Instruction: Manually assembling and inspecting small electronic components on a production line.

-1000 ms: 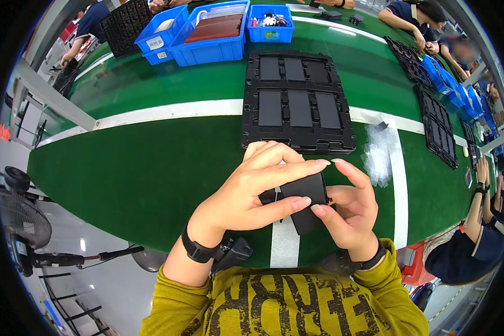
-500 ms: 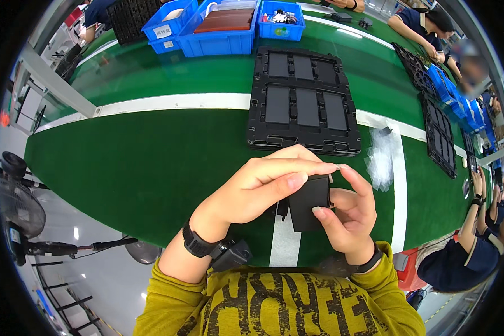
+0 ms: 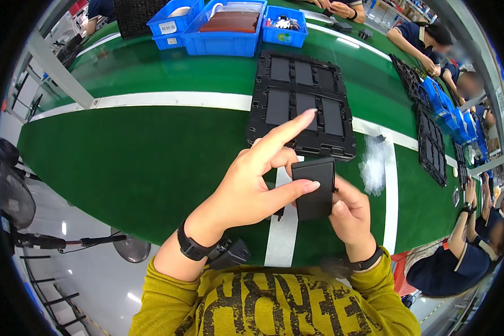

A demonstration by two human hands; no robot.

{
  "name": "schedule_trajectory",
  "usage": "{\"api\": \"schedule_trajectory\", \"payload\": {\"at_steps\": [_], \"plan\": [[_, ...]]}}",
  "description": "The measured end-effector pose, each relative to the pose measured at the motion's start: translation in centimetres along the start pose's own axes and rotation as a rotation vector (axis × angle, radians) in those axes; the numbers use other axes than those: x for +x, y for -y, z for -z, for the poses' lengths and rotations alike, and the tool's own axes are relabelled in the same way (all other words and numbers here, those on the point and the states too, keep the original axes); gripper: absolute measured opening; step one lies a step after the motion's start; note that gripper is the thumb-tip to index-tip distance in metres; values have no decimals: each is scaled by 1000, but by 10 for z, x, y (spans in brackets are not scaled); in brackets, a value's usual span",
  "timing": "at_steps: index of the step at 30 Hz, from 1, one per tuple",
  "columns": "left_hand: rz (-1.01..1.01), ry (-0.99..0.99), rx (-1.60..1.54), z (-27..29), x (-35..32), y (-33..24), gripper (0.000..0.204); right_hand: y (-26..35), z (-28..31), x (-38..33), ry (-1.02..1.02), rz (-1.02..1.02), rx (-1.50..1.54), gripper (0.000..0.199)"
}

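Observation:
A flat black rectangular case [image 3: 317, 204] is held between my two hands above the near side of the green table. My left hand [image 3: 243, 185] is closed on its left side, thumb on the face and some fingers behind. The left index finger points up and away, over the black tray. My right hand [image 3: 351, 215] grips the case's right edge; its fingers are partly hidden behind the case and slightly blurred. Just beyond lies the black moulded tray [image 3: 256, 120], with dark flat panels [image 3: 278, 106] in its slots. A small dark piece [image 3: 279, 214] shows beside the case's lower left.
Crumpled clear film [image 3: 373, 168] lies right of the tray. Blue bins [image 3: 221, 45] stand along the back. More black trays [image 3: 431, 145] and blue bins [image 3: 439, 103] line the right, where co-workers [image 3: 451, 255] sit. A metal post [image 3: 64, 61] rises at left; a fan [image 3: 18, 196] stands off the table.
My left hand has left the case's top edge and now holds its side, index finger extended. My right index finger and thumb have moved down to the right edge. The case has risen slightly.

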State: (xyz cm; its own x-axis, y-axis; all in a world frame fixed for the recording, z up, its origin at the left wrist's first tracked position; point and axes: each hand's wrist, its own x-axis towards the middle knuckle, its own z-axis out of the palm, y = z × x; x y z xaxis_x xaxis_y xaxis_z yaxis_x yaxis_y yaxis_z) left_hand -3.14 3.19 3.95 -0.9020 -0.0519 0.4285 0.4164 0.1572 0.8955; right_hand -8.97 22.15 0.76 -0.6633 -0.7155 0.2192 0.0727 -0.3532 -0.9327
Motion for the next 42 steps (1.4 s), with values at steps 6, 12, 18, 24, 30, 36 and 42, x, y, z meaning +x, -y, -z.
{"api": "schedule_trajectory", "payload": {"at_steps": [6, 12, 18, 24, 30, 36, 42], "plan": [[49, -17, 15, 0, -7, 0, 69, 0, 5, 3, 306, -320, 418, 58], [-121, 95, 144, 16, 3, 0, 33, -11, 14, 0, 326, -388, 553, 52], [-170, 177, 271, 21, 3, 4, 29, -19, 17, 2, 389, -404, 716, 47], [-130, 150, 315, 17, 2, 1, 35, -21, 20, -2, 380, -396, 774, 51], [81, 557, 466, 52, -27, 4, 46, -18, 36, -10, 244, -384, 818, 58], [217, 801, 651, 33, -55, 19, 53, -13, 53, -14, 97, -390, 737, 57], [201, 762, 747, 25, -43, 23, 54, -15, 66, -14, 32, -428, 760, 57]]}}
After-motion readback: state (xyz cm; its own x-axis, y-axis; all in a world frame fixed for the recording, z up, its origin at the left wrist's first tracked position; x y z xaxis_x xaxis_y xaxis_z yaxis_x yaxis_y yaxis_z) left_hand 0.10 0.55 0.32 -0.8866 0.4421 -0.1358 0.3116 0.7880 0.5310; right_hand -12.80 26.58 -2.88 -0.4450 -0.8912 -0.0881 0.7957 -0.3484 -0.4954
